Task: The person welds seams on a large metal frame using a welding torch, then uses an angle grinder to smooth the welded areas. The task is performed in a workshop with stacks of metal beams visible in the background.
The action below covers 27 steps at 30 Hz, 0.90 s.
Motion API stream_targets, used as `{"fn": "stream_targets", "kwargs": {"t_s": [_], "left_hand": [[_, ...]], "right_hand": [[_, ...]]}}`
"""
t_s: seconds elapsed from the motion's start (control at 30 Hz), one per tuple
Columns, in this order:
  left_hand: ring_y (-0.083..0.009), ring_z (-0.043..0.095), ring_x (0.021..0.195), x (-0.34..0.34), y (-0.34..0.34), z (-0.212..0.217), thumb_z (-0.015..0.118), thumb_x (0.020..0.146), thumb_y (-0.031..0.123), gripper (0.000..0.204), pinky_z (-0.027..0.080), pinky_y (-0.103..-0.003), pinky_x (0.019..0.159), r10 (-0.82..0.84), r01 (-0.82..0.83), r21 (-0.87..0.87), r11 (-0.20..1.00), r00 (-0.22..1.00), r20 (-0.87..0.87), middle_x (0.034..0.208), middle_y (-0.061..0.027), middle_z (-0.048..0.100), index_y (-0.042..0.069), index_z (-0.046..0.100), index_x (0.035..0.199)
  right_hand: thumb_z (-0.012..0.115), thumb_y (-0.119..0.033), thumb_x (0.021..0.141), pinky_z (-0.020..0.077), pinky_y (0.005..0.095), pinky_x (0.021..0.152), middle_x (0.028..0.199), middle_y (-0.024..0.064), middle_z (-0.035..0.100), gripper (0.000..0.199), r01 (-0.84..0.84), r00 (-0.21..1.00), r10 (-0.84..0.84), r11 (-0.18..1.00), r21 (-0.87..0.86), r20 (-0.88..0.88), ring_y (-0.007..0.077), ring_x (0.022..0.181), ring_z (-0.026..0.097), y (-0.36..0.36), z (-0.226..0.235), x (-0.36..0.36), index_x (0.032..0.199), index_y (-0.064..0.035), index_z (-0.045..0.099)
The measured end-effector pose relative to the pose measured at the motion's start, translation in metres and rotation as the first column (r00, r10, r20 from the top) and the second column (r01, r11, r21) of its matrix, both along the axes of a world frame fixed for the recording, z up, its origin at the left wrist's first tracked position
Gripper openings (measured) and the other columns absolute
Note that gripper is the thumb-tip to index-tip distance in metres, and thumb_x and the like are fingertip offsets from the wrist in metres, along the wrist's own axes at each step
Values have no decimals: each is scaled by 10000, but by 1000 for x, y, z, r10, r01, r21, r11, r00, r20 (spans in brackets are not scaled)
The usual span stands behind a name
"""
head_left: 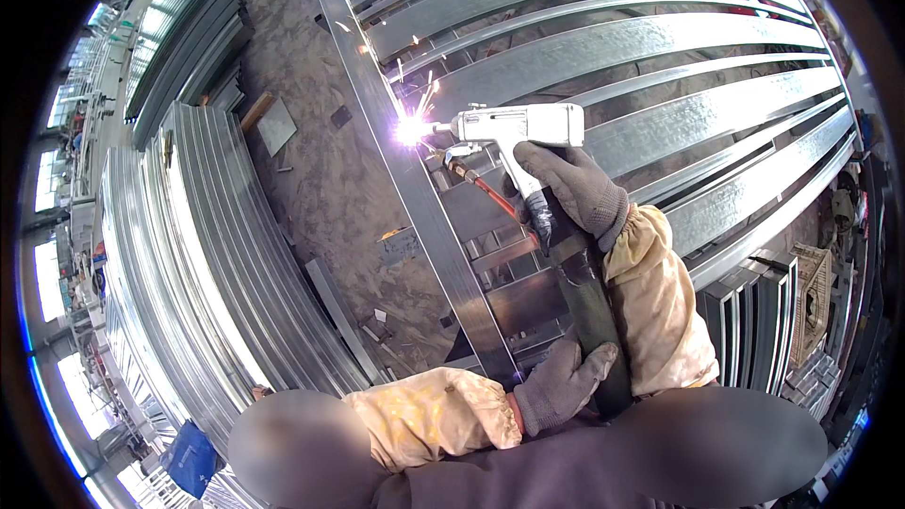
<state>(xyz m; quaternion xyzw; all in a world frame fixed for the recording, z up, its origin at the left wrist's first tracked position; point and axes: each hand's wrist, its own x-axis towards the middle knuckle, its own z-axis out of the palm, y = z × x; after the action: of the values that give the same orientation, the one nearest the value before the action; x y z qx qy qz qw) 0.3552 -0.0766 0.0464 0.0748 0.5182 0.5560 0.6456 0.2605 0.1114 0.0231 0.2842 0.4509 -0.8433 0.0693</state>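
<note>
My right hand (577, 184), in a grey knit glove, is wrapped round the handle of a white welding gun (533, 123). At its nozzle glows a bright violet-white arc with sparks, against the long metal side rail (448, 264) of a frame of slats. Closer to my body, my left hand (564, 385), also gloved, grips the thick dark sleeved cable (589, 297) that runs down from the handle. A thin red hose (495, 196) hangs beneath the gun. Tan protective sleeves cover both forearms. The glare hides the weld spot itself.
Shiny metal slats (698, 123) spread across the right side. On the left lies a large stack of metal profiles (222, 226), with darker bars (193, 57) behind it. Scraps, including a square plate (276, 127), lie on the dusty floor. More dark profiles (749, 320) stand at lower right.
</note>
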Motion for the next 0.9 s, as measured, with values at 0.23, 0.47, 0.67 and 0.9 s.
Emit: {"fn": "stream_targets", "kwargs": {"t_s": [0.23,0.47,0.67,0.9], "left_hand": [[-52,410,619,2,0,3,496,1023,274,228,372,-234,535,16,-16,31,999,1000,5,734,30,483,47,475,1016],[-52,405,600,5,-4,2,497,1022,278,230,365,-228,522,-7,7,13,1000,1000,11,734,34,481,51,461,1024],[-54,398,549,-1,-1,12,494,1022,289,236,345,-229,467,-66,71,-53,996,994,84,726,34,475,59,445,1029],[-41,395,549,8,-5,5,485,1025,302,242,341,-224,459,-97,98,-37,995,995,24,715,40,468,67,464,974]], "right_hand": [[621,-235,951,555,286,524,983,113,623,388,36,999,-35,998,51,-31,171,628,661,-2,-10,3,1222,32,545],[603,-194,966,563,300,547,1077,112,607,362,-18,1000,18,999,-45,-8,187,676,671,-3,5,9,1260,11,547],[653,-250,938,545,282,490,926,102,624,394,45,998,-50,996,-81,-50,180,618,660,-4,-9,11,1183,34,532],[676,-284,909,530,266,460,835,106,656,427,46,997,-48,998,-47,-55,137,530,615,-9,-3,14,1156,41,548]]}}
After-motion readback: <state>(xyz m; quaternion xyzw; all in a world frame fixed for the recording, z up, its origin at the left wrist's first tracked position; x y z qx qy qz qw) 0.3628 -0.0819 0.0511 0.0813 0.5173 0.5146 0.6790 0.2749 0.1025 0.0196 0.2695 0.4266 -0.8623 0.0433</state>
